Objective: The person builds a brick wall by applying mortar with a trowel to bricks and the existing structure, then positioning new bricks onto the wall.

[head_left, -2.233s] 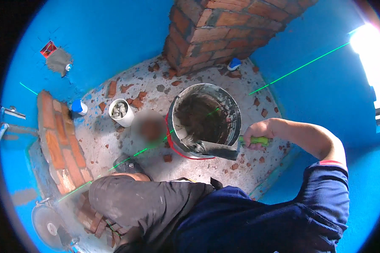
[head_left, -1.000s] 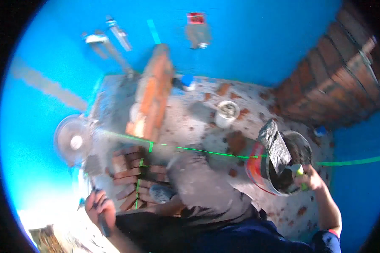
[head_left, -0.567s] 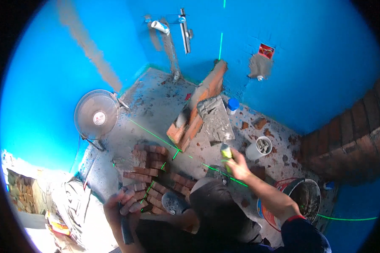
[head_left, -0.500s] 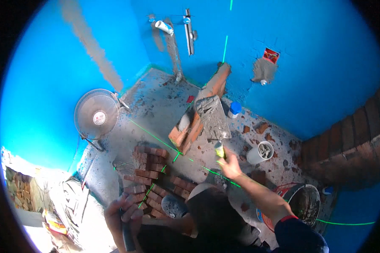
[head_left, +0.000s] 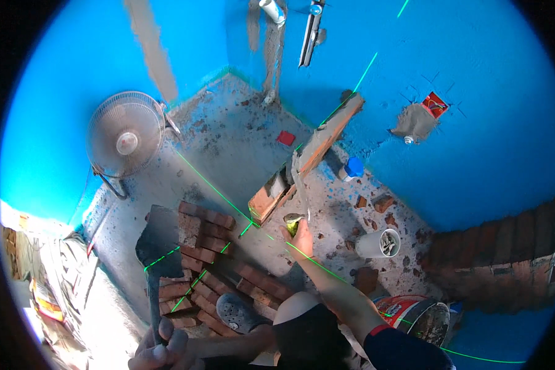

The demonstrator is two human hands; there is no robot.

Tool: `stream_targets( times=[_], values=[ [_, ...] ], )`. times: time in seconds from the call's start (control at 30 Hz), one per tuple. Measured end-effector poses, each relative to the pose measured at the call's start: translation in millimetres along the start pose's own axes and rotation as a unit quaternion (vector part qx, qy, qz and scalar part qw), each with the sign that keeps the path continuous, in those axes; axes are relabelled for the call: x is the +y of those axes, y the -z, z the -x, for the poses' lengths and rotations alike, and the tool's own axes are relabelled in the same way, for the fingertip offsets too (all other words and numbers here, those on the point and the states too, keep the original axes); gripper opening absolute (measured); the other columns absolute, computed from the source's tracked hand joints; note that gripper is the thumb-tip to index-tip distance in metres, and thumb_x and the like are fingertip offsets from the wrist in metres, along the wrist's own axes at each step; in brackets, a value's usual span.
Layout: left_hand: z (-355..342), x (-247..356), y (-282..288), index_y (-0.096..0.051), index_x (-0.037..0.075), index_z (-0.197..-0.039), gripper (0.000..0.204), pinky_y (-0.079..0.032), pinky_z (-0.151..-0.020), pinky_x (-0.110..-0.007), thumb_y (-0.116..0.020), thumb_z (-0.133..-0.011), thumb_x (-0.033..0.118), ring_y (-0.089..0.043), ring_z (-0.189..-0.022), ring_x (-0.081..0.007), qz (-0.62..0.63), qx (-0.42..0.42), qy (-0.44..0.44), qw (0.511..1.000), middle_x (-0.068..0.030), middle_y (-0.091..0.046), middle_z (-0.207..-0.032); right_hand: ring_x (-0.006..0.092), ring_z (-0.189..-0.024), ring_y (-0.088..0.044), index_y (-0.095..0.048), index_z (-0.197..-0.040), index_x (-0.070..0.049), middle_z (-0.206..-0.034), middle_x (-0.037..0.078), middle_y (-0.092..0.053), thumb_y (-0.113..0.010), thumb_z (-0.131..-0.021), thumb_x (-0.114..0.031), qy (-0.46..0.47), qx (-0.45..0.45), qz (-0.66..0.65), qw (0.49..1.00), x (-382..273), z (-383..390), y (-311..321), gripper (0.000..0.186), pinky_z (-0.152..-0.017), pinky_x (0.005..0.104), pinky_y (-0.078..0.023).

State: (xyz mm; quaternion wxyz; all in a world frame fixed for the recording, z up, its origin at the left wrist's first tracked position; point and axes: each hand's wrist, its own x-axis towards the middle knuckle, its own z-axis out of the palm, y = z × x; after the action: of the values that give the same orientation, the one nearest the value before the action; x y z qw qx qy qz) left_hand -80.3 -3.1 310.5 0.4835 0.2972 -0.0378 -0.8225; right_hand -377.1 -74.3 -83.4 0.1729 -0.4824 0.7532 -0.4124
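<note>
My right hand (head_left: 301, 240) is closed round the yellow-green handle of a trowel (head_left: 301, 185). Its blade is turned nearly edge-on and lies against the side of a low brick wall (head_left: 327, 140), near the middle of its length. Grey mortar covers part of the top of this wall. At the lower left, my left hand (head_left: 160, 350) grips the handle of a small shovel (head_left: 160, 237). The shovel's flat dark blade points away from me, beside a stack of loose bricks (head_left: 206, 240).
A fan (head_left: 126, 139) stands at the left. Right of the wall are a blue-capped container (head_left: 353, 168), a white bucket of rubble (head_left: 376, 244) and brick fragments. A larger red bucket (head_left: 413, 314) stands near my right arm. Green laser lines cross the floor and bricks.
The trowel has turned from flat, with mortar on its blade, to nearly edge-on against the wall. My left hand has moved down and left, and the shovel's blade now shows. The view has shifted.
</note>
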Motion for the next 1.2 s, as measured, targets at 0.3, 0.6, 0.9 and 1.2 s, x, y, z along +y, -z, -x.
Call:
stream_targets(
  times=[0.3,0.6,0.9,1.2],
  values=[
    [-0.3,3.6,6.1,-0.04,0.0,-0.112,0.025,-0.042,-0.053,-0.025,-0.053,-0.092,0.008,-0.041,-0.045,-0.0077,0.007,-0.011,0.025,1.0,-0.0024,-0.042,-0.078,0.0451,-0.092,-0.059,-0.052,-0.121,-0.004,-0.107,0.025,-0.058,-0.074,-0.08,-0.031,-0.018,0.0,0.037,0.999,12.5,14.2,4.5,0.053,-0.076,0.0499,-0.049],
    [4.5,6.3,9.8,-0.044,-0.002,-0.113,0.027,-0.04,-0.05,-0.025,-0.055,-0.09,0.007,-0.039,-0.043,-0.0065,-0.003,-0.015,0.019,1.0,-0.0007,-0.042,-0.075,0.0376,-0.091,-0.063,-0.054,-0.117,-0.003,-0.104,0.018,-0.063,-0.074,-0.08,-0.022,0.012,0.02,0.018,1.0,29.4,47.3,29.0,0.046,-0.077,0.0431,-0.05],
    [1.0,3.5,8.4,-0.045,-0.002,-0.111,0.026,-0.041,-0.049,-0.025,-0.056,-0.089,0.007,-0.038,-0.041,-0.0061,-0.008,0.014,-0.002,1.0,-0.0015,-0.044,-0.077,0.0386,-0.1,-0.057,-0.061,-0.112,-0.003,-0.107,0.018,-0.063,-0.07,-0.08,-0.017,0.169,0.017,0.069,0.983,24.0,-3.1,-35.5,0.037,-0.085,0.0449,-0.048],
    [-2.1,2.5,5.5,-0.043,-0.002,-0.11,0.027,-0.04,-0.048,-0.025,-0.056,-0.088,0.005,-0.039,-0.041,-0.0076,0.021,0.029,0.009,0.999,-0.0033,-0.044,-0.077,0.0385,-0.098,-0.059,-0.061,-0.109,-0.005,-0.101,0.02,-0.063,-0.066,-0.077,-0.012,0.004,-0.096,0.113,0.989,90.2,49.2,-43.6,0.033,-0.083,0.0484,-0.048]
  ],
)
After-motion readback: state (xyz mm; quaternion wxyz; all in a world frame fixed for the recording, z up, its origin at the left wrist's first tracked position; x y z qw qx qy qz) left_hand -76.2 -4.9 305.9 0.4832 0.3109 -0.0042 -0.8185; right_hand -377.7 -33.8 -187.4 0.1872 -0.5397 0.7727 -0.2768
